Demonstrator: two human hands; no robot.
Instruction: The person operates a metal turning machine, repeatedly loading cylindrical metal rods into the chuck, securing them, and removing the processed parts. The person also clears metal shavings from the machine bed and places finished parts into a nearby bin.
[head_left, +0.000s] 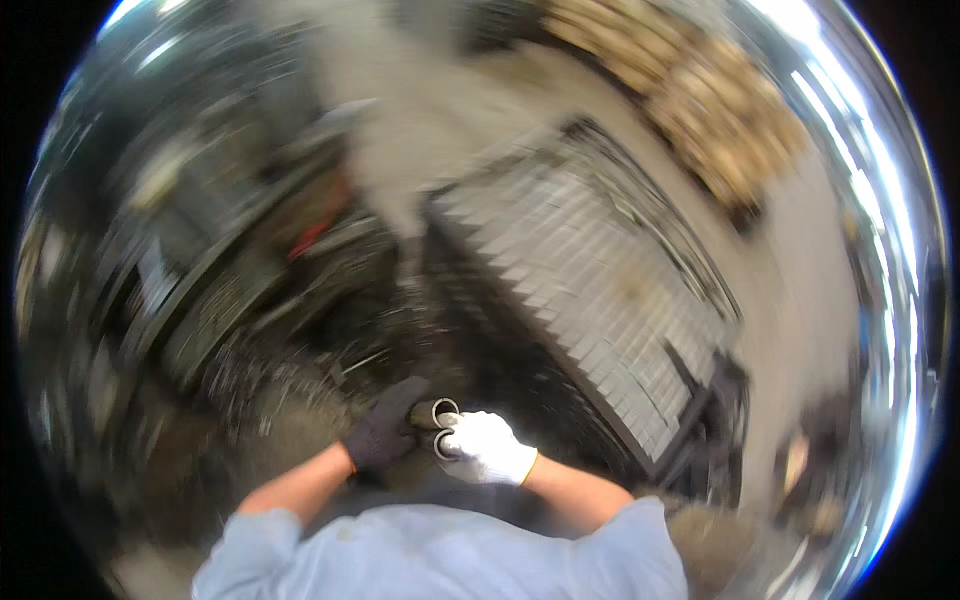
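Two short metal tubes (424, 415) are held side by side in front of my body, their round open ends facing right. My left hand (384, 429), in a dark glove, grips them from the left. On the other side, my right hand (491, 448) wears a white knit glove, with its fingers at the bright rims of the tubes. The fingers partly hide the lower tube (444, 445). Strong motion blur covers everything beyond the hands.
A large dark-framed metal container (551, 341) with rows of grey pieces (577, 277) stands ahead on the right. Stacked tan goods (724, 112) lie beyond it on the concrete floor (397, 142). Blurred machinery (247, 247) with a red part (309, 240) is at left.
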